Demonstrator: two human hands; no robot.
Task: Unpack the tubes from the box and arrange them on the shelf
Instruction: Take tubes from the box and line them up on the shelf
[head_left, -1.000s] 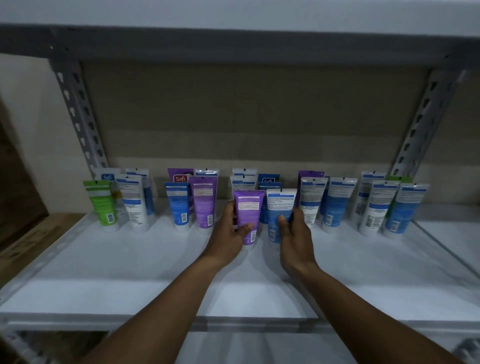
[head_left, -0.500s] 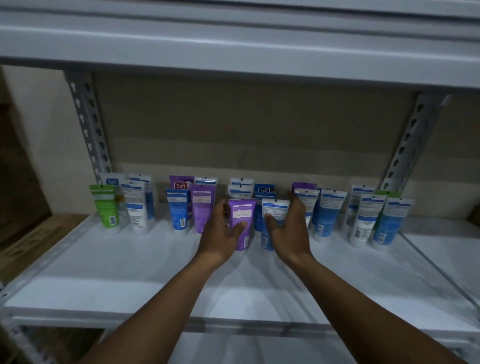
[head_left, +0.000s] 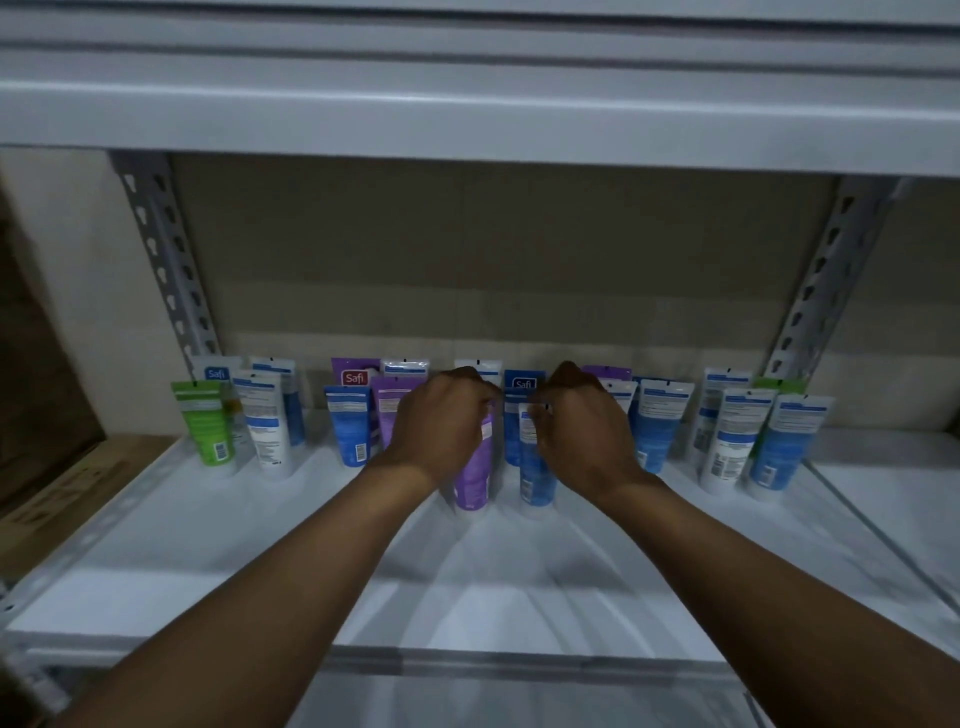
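Observation:
Several tubes stand cap-down in a row at the back of the white shelf (head_left: 218, 561). A purple tube (head_left: 475, 478) stands in front of the row at the middle, and my left hand (head_left: 441, 426) grips its upper part with curled fingers. Right beside it stands a blue and white tube (head_left: 535, 467), whose top my right hand (head_left: 582, 431) pinches. Both tubes' tops are hidden behind my hands. A green tube (head_left: 202, 421) marks the row's left end and a blue tube (head_left: 784, 441) its right end. No box is in view.
The shelf above (head_left: 467, 119) overhangs close over the tubes. Perforated metal uprights stand at the back left (head_left: 166, 260) and back right (head_left: 826, 275). A brown cardboard carton (head_left: 62, 499) lies left of the shelf. The shelf's front edge (head_left: 467, 660) runs below my forearms.
Both hands slid up from the tubes' lower bodies to their tops, fingers curling over them. The view tilted upward, showing more of the upper shelf.

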